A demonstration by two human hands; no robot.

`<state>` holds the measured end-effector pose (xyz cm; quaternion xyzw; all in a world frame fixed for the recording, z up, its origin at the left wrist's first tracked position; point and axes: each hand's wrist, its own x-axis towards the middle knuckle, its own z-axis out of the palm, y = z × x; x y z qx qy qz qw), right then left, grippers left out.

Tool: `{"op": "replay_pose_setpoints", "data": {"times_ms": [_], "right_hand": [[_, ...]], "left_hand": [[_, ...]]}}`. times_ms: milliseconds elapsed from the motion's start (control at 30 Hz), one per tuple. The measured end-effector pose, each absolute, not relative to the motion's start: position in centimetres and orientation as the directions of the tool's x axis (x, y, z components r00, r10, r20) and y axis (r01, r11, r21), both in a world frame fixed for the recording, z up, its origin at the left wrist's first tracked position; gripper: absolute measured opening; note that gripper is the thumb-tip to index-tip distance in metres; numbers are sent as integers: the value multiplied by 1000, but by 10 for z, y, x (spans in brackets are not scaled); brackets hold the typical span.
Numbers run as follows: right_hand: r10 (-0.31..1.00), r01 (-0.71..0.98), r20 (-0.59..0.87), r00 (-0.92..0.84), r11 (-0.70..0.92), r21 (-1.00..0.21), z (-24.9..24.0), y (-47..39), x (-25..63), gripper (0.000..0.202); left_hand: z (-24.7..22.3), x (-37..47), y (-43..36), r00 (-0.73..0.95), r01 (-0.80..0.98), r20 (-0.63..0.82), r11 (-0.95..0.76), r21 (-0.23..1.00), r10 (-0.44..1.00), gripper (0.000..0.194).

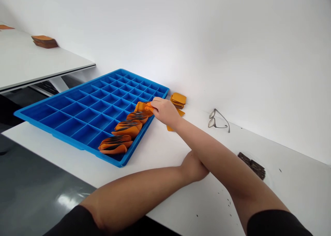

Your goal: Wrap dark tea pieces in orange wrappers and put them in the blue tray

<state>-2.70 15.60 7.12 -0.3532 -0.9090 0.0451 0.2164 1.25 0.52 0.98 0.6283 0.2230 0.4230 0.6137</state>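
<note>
No text, label or number can be read anywhere — tray (77,101) included.

The right hand (165,112) pinches a bright orange folded pad (142,107). Left of it lies a vivid blue gridded plastic tray (77,106) holding orange pads streaked with black (128,125). Just beyond the hand sits a plain orange stack (178,100); right of it lie grey-framed glasses (218,119) on the white tabletop (160,153).

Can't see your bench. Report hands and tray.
Right hand pinching orange pieces over blue tray. Left hand hidden behind right forearm. Nothing blocking.
</note>
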Motion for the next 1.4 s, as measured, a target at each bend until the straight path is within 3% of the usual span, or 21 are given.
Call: {"op": "replay_pose_setpoints", "data": {"times_ms": [167, 267, 800, 1033, 1400], "right_hand": [[692, 678, 351, -631, 711, -185, 66, 156, -35, 27], [697, 694, 317, -643, 706, -146, 69, 154, -37, 25], [625, 638, 224, -748, 770, -21, 96, 154, -38, 21], [726, 721, 62, -684, 687, -89, 110, 164, -41, 9], [775, 774, -26, -631, 632, 42, 124, 150, -58, 9]], "left_hand": [[13, 18, 4, 484, -457, 100, 154, 876, 869, 29], [14, 19, 3, 487, -483, 41, 230, 845, 872, 27], [20, 11, 8, 486, -324, 9, 171, 931, 874, 19], [13, 9, 2, 601, -260, 62, 122, 958, 797, 12], [15, 10, 2, 583, -339, 126, 99, 936, 802, 19]]}}
